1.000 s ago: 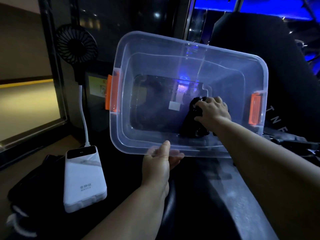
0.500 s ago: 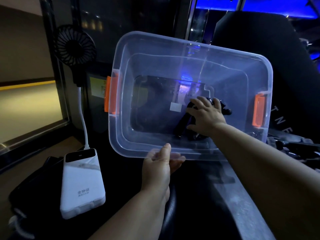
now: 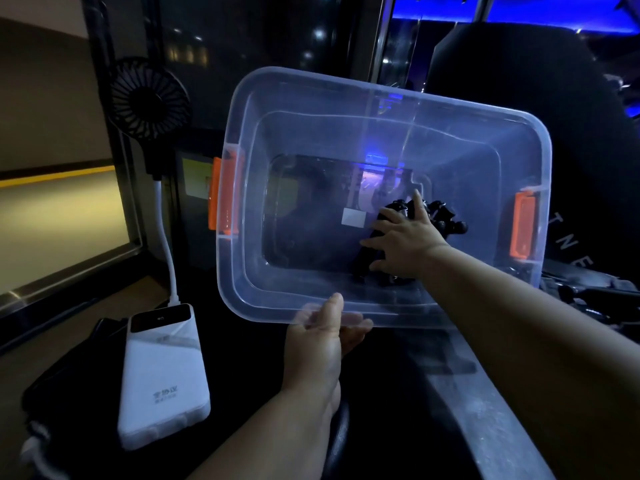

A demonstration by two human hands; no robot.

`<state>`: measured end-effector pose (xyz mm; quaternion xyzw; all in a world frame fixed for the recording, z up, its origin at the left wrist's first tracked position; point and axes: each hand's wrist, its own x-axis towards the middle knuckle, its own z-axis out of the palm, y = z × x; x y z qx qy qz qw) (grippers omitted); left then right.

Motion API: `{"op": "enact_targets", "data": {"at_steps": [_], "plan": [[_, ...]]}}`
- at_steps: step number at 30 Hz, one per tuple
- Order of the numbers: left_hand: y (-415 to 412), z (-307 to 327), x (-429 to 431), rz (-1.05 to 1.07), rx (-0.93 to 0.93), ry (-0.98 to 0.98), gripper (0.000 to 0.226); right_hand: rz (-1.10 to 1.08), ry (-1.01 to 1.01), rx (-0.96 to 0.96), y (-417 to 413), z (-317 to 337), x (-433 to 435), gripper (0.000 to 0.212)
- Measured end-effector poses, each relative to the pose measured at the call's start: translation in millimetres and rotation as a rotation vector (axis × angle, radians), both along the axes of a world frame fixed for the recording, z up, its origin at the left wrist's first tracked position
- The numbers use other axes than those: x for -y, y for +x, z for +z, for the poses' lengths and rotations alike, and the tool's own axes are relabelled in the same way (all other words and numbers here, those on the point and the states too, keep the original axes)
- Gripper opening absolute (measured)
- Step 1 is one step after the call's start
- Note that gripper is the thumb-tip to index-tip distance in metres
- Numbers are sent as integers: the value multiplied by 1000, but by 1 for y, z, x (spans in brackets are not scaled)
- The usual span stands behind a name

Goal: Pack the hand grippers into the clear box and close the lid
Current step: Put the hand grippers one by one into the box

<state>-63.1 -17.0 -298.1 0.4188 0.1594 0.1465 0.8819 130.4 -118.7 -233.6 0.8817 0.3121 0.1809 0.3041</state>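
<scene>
The clear box (image 3: 239, 282) with orange side latches is tipped toward me, its open mouth facing the camera. My left hand (image 3: 322, 337) grips the near rim, thumb on top and fingers underneath. Inside, at the right of the box floor, lie black hand grippers (image 3: 446, 220). My right hand (image 3: 405, 242) is inside the box with fingers spread straight, resting over the grippers and covering most of them. No lid is in view.
A white power bank (image 3: 162, 379) lies at lower left, cabled to a small black fan (image 3: 149, 98) standing behind it. A dark chair back (image 3: 540, 81) rises behind the box. More black gear (image 3: 588, 292) lies at right, below the box.
My right hand, first curled round the grippers, has opened and spread its fingers over them. The grippers now lie on the box floor. The left hand stays on the rim.
</scene>
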Motion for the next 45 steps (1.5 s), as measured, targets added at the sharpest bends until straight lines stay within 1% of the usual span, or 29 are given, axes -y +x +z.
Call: {"op": "enact_targets", "data": {"at_steps": [9, 12, 17, 23, 32, 38, 43, 45], "plan": [[1, -2, -1, 1, 0, -5, 17, -62, -104, 55, -4, 7, 2, 51], [1, -3, -1, 1, 1, -13, 20, -82, -156, 101, -4, 8, -2, 46], [2, -2, -1, 12, 5, -22, 18, -114, -112, 93, -1, 1, -6, 41], [2, -3, 0, 21, 1, -14, 16, -42, -32, 73, -3, 0, 1, 47], [1, -2, -1, 20, 7, 0, 16, 4, 54, 135, -4, 0, 4, 56], [1, 0, 1, 36, 12, 12, 15, -17, 137, 108, -13, 4, 6, 63], [-1, 1, 3, 45, 15, 20, 15, -99, 113, 53, -21, -1, 16, 74], [-1, 1, 3, 47, 21, 29, 15, -84, 185, 50, -27, -1, 21, 78]]}}
